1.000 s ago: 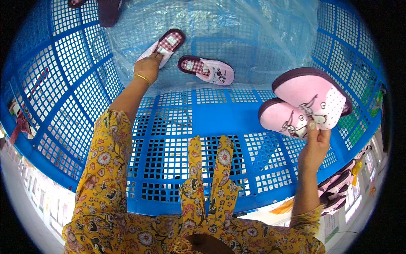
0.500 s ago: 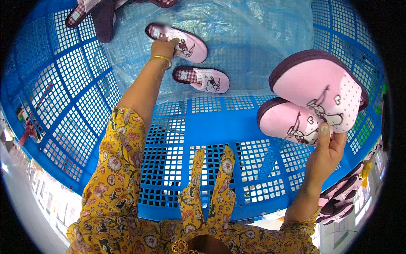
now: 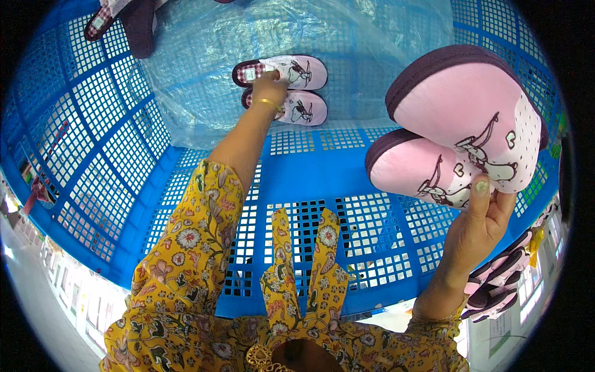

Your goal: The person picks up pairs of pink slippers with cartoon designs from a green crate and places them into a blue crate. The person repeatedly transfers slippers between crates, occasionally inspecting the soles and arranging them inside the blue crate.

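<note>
Two pink slippers with dark trim and checked insoles lie side by side in the basket, toes to the right. My left hand (image 3: 270,91) reaches over the near slipper (image 3: 310,110) and grips the far slipper (image 3: 310,67) at its opening; its palm hides part of both. On the right, my right hand (image 3: 478,226) pinches a matching pair, thumb in front and fingers mostly hidden behind. The upper slipper (image 3: 452,102) of that pair overlaps the lower slipper (image 3: 409,164), both raised with their printed uppers showing.
A large blue plastic basket (image 3: 310,177) with mesh walls surrounds the work. Thin clear plastic sheeting (image 3: 198,62) lines its far part. More dark-trimmed slippers (image 3: 137,28) lie at the upper left. Outside the basket at right are several stacked slippers (image 3: 496,288).
My left hand has moved right and slightly nearer with the far slipper, which has turned straight and now lies against the near one. The right hand still holds its pair.
</note>
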{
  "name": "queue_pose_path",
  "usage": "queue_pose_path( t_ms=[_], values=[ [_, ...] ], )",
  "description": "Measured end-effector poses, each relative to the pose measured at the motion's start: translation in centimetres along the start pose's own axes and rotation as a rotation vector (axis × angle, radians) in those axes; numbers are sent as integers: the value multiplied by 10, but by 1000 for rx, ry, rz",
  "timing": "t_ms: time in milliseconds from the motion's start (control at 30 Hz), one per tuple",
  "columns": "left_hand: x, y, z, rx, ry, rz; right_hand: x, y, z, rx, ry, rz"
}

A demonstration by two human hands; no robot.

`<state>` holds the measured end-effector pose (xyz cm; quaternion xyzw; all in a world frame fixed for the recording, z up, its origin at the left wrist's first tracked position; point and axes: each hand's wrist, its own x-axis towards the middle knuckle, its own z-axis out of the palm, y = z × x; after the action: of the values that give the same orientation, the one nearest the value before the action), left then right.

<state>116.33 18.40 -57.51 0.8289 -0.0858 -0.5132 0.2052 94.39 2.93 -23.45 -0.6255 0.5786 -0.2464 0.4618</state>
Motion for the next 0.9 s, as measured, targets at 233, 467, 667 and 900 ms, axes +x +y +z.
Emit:
queue_pose_path(
  t_ms=[233,467,667,900],
  values=[
    [-38,-9,1,315,-70,54,-5,-3,-5,30,36,-44],
    [-10,-35,16,281,-47,122,-3,-8,-7,47,95,-63],
    [-33,-14,-2,156,-166,19,-12,-16,-15,-36,16,-12],
    [17,107,-132,177,878,595,-5,-24,-18,51,1,-53]
  ],
)
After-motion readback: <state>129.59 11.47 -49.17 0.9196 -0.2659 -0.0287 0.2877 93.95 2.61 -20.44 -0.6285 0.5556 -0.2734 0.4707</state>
